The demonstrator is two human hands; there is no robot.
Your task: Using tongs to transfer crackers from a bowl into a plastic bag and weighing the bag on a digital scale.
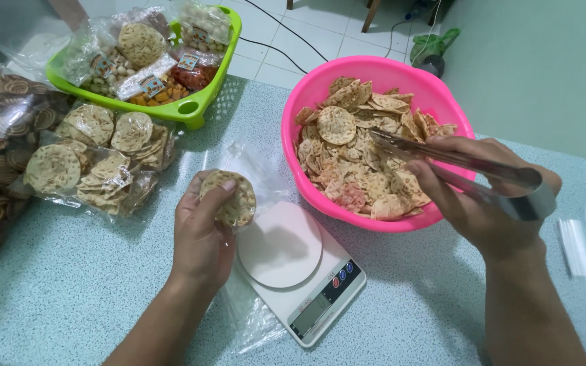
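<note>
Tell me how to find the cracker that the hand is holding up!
Start at the big pink bowl full of crackers. Look left, just past the white kitchen scale, to the left hand. Its fingers pinch a stack of round speckled crackers in a clear bag, the only ones lifted off the table.

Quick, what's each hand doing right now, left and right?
Left hand: closed on a clear plastic bag of round speckled crackers.
Right hand: closed on long metal tongs over the pink plastic basin.

One pink bowl [442, 95], one green basket [194, 108], one scale [320, 291], one tongs [456, 163].
</note>
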